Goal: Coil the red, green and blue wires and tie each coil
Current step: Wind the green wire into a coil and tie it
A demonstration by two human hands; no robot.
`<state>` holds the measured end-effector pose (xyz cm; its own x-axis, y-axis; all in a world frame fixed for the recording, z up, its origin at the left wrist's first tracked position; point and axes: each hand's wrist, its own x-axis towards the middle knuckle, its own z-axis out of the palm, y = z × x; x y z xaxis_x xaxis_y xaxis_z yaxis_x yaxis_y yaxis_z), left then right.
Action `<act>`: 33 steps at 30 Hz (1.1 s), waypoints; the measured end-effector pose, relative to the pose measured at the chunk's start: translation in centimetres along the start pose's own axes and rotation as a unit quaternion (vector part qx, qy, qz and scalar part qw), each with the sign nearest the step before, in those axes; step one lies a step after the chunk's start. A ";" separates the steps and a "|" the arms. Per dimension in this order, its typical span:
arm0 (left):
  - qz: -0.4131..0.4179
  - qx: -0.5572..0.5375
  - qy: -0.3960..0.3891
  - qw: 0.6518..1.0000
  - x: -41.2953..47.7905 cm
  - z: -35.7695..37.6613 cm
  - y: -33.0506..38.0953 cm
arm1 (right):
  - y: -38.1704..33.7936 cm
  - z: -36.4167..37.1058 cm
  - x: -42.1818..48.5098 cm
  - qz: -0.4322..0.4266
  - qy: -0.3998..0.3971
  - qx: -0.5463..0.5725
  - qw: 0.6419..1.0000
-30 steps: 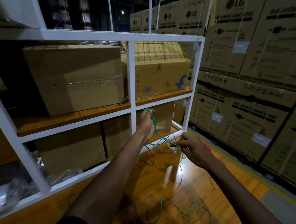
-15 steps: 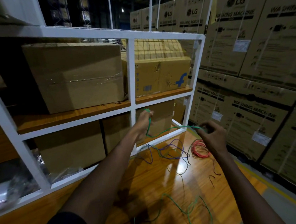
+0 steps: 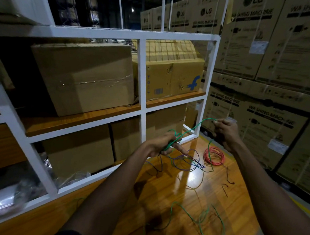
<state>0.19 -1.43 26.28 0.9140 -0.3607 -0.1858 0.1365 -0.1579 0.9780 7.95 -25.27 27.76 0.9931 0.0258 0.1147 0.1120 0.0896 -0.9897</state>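
Clearly, the biggest things are the tall stacks of brown cardboard washing-machine cartons (image 3: pixel 255 56) that fill the right side. To their left stands a white metal shelf frame (image 3: pixel 140 72), with plain brown cardboard boxes (image 3: pixel 86 76) on its wooden boards. In front of the frame lies a glossy orange-brown wooden surface (image 3: pixel 173 198), and both arms of the person reach over it.

The left hand (image 3: pixel 163 144) is near the lower corner of the frame. Its fingers are curled around loops of the thin green wire (image 3: pixel 194 126), and one finger is stretched out. The right hand (image 3: pixel 226 133) is further right and a little higher, and pinches the same wire at the fingertips. The wire runs between the two hands, and more of it lies loose on the surface near the person.

The thin blue wire (image 3: pixel 184 170) lies in loose loops under the left hand. The red wire (image 3: pixel 215 163), already a round coil, rests on the surface below the right hand.
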 end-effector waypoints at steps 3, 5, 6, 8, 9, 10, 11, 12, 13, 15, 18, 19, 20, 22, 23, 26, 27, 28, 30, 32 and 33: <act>-0.004 -0.071 -0.029 0.997 0.5 0.2 -0.2 | 1.1 0.3 0.7 0.028 -0.013 -0.144 0.989; -0.007 -0.061 -0.038 0.997 0.6 0.4 -0.2 | 1.4 0.5 0.8 0.055 -0.068 -0.155 0.984; -0.003 -0.039 -0.031 0.999 0.5 0.5 -0.1 | 1.5 0.6 0.7 0.060 -0.091 -0.147 0.983; 0.004 -0.019 -0.029 0.999 0.4 0.8 0.0 | 1.7 0.7 0.7 0.042 -0.105 -0.164 0.980; 0.000 -0.030 -0.036 0.999 0.4 0.9 -0.1 | 1.9 0.8 0.7 0.027 -0.101 -0.175 0.979; -0.008 -0.045 -0.042 0.998 0.4 0.9 -0.2 | 2.1 0.8 0.7 0.012 -0.098 -0.179 0.979; -0.018 -0.063 -0.045 0.997 0.4 0.8 -0.3 | 2.3 0.8 0.8 -0.003 -0.097 -0.178 0.979; -0.031 -0.085 -0.042 0.995 0.4 0.6 -0.4 | 2.4 0.7 0.9 -0.019 -0.096 -0.180 0.979; -0.046 -0.110 -0.036 0.992 0.5 0.4 -0.6 | 2.5 0.5 1.1 -0.033 -0.093 -0.184 0.978; -0.066 -0.168 -0.022 0.983 0.7 0.1 -1.0 | 2.6 0.3 1.2 -0.048 -0.091 -0.193 0.976; -0.055 -0.229 -0.038 0.971 0.8 -0.4 -1.7 | 2.5 0.3 1.0 -0.048 -0.132 -0.199 0.970; -0.038 -0.255 -0.050 0.965 0.6 -0.5 -1.7 | 2.5 0.2 0.9 -0.046 -0.150 -0.193 0.969; -0.015 -0.285 -0.056 0.957 0.4 -0.7 -1.7 | 2.6 -0.1 1.0 -0.042 -0.165 -0.187 0.968; 0.040 -0.331 -0.043 0.942 -0.2 -1.3 -1.4 | 3.2 -1.0 1.5 -0.037 -0.192 -0.187 0.963; 0.065 -0.345 -0.024 0.936 -0.6 -1.7 -1.0 | 3.6 -1.6 1.7 -0.035 -0.202 -0.200 0.958; 0.123 -0.388 0.074 0.910 -1.9 -3.4 0.1 | 5.4 -3.9 2.5 -0.024 -0.197 -0.252 0.947; 0.144 -0.404 0.104 0.897 -2.5 -4.3 0.5 | 6.2 -4.9 2.6 -0.009 -0.176 -0.248 0.953; 0.167 -0.418 0.130 0.883 -3.1 -5.1 1.0 | 7.0 -5.9 2.7 0.009 -0.149 -0.227 0.962; 0.200 -0.438 0.164 0.861 -4.2 -6.6 1.6 | 8.4 -7.3 2.7 0.047 -0.094 -0.174 0.979; 0.213 -0.455 0.164 0.849 -4.7 -7.3 1.8 | 9.2 -7.0 2.3 0.067 -0.065 -0.157 0.983; 0.215 -0.458 0.159 0.848 -4.7 -7.3 1.7 | 9.4 -6.2 2.0 0.072 -0.063 -0.159 0.983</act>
<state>-1.04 6.69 29.54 0.9915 0.0843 0.0991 -0.1284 0.7580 0.6395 11.25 -30.59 18.12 0.9895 0.1395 -0.0384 -0.0040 -0.2394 -0.9709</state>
